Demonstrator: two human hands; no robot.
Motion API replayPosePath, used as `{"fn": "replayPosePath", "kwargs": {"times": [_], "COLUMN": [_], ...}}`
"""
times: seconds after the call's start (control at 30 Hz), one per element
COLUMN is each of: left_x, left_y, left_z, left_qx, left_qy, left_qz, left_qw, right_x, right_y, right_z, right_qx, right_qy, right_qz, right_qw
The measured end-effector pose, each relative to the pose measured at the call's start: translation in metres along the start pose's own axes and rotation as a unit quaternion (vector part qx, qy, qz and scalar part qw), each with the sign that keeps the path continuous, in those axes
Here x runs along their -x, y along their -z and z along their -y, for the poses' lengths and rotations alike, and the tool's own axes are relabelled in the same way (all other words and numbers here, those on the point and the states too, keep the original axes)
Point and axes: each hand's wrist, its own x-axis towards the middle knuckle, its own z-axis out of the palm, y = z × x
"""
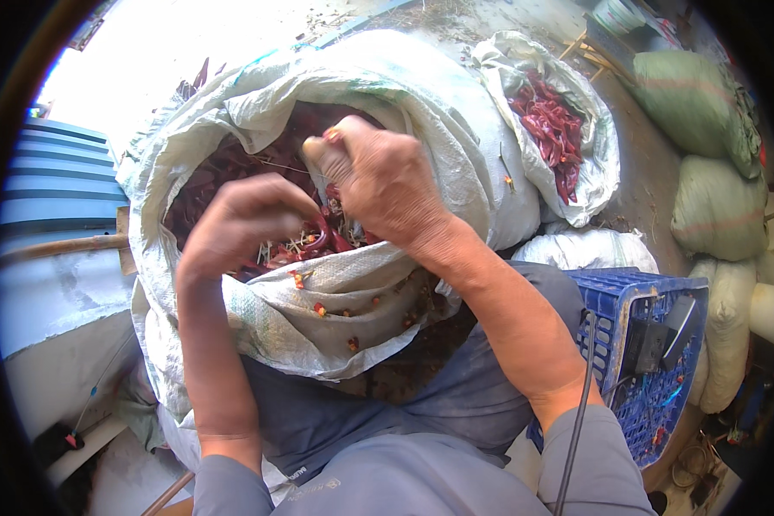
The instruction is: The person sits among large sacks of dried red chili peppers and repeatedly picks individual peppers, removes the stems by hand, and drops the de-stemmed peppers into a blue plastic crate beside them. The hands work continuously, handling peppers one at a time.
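Observation:
A large white woven sack (426, 84) with a rolled rim stands open before me, filled with dark red dried chili peppers (197, 197). Over its mouth is my left hand (251, 209), blurred, its fingers curled; a curved red chili pepper (323, 233) lies at the fingertips, and whether they grip it is unclear. My right hand (380, 174) is raised beside it, thumb and fingers pinched on a small reddish chili piece (331, 135). Loose stems and yellow-orange caps lie under both hands. Several chili caps (320, 309) rest on the sack's near fold.
A smaller white sack (603, 155) of red chilies (551, 132) stands at the right. Closer in is a blue plastic crate (609, 284) holding a black device (645, 345), with a cable (580, 413) across my right arm. Stuffed green sacks (684, 100) lie farther right. A wooden pole (64, 248) juts in left.

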Motion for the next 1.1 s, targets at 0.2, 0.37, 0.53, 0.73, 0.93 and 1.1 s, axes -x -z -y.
{"fn": "replayPosePath", "kwargs": {"times": [0.2, 0.37, 0.53, 0.73, 0.93, 1.1], "left_x": [-0.020, -0.095, -0.122, -0.057, -0.054, -0.011], "left_y": [0.034, 0.112, 0.092, 0.059, 0.007, -0.044], "left_z": [0.032, 0.031, 0.001, 0.064, 0.088, 0.054], "left_qx": [-0.314, -0.437, -0.408, -0.399, -0.447, -0.484], "left_qy": [0.090, 0.065, 0.142, 0.039, 0.111, -0.078], "left_qz": [-0.119, -0.157, -0.198, -0.326, -0.201, -0.305], "left_qw": [0.938, 0.883, 0.880, 0.856, 0.864, 0.816], "right_x": [-0.008, -0.008, -0.004, -0.004, 0.001, 0.018], "right_y": [0.024, 0.019, 0.016, 0.013, 0.007, 0.000], "right_z": [0.006, -0.004, -0.010, -0.003, 0.004, 0.003], "right_qx": [-0.098, -0.116, -0.061, -0.075, -0.091, 0.008], "right_qy": [-0.135, -0.202, -0.186, -0.182, -0.164, -0.016], "right_qz": [-0.013, 0.101, 0.124, 0.133, 0.165, 0.142], "right_qw": [0.986, 0.967, 0.973, 0.971, 0.968, 0.990]}}
